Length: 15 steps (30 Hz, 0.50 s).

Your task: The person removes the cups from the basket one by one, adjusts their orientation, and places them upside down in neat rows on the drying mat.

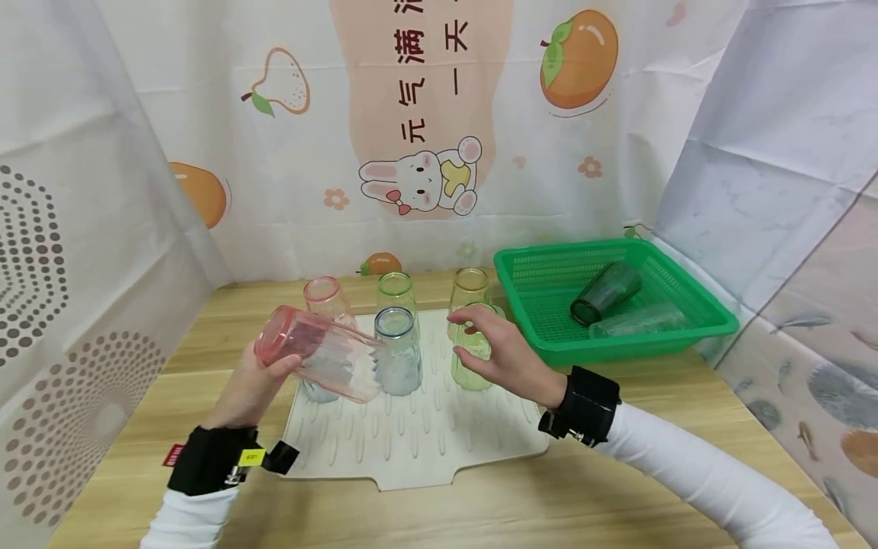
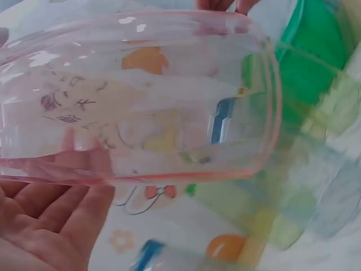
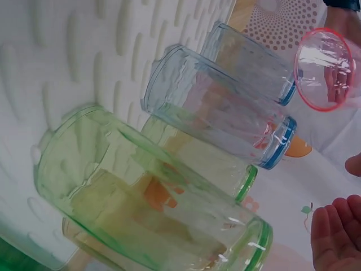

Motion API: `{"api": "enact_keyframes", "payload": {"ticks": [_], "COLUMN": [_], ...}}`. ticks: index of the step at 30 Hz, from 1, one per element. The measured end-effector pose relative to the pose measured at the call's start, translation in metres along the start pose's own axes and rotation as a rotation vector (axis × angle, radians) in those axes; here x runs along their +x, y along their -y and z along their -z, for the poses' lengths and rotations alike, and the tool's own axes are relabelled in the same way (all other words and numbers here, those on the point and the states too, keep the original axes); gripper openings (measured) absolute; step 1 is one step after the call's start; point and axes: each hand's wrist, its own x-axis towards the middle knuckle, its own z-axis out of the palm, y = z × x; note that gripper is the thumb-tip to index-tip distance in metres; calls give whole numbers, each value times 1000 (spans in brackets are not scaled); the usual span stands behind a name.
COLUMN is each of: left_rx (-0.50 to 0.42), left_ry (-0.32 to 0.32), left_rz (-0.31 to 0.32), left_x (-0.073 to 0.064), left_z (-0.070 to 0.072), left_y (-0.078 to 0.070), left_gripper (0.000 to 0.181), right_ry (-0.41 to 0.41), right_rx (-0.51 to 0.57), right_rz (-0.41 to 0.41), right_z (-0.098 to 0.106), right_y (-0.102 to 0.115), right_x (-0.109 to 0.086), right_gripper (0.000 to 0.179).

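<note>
My left hand (image 1: 250,385) holds a pink glass (image 1: 332,354) near its base. The glass is tilted on its side over the left of a white drying mat (image 1: 411,450), its mouth facing right. In the left wrist view, fingers (image 2: 84,212) lie along the underside of the pink glass (image 2: 186,113). My right hand (image 1: 511,352) holds nothing; its thumb and fingers are parted and bent beside an upturned green glass (image 1: 472,374). The right wrist view has that green glass (image 3: 141,186) apart from the fingers (image 3: 338,226). A blue-based glass (image 1: 398,358) stands upturned between the hands.
Behind stand upturned pink (image 1: 328,299), green (image 1: 395,288) and yellow (image 1: 470,284) glasses. Another blue glass (image 1: 317,392) is partly hidden by the held one. At right, a green basket (image 1: 617,352) contains a dark glass (image 1: 609,291) and a clear glass (image 1: 645,320), both lying down.
</note>
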Motion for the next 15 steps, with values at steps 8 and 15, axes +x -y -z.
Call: {"api": "enact_keyframes", "payload": {"ticks": [8, 15], "left_rx": [505, 722], "left_ry": [116, 168], "left_rz": [70, 76], "left_x": [-7, -18], "left_z": [15, 19], "left_y": [-20, -15], "left_gripper": [52, 50], "right_ry": [-9, -15], "right_rx": [32, 51], "right_rz": [-44, -55], "right_z": [3, 2], "right_y": [-4, -5], "right_x": [-7, -10], "right_gripper": [45, 45]}}
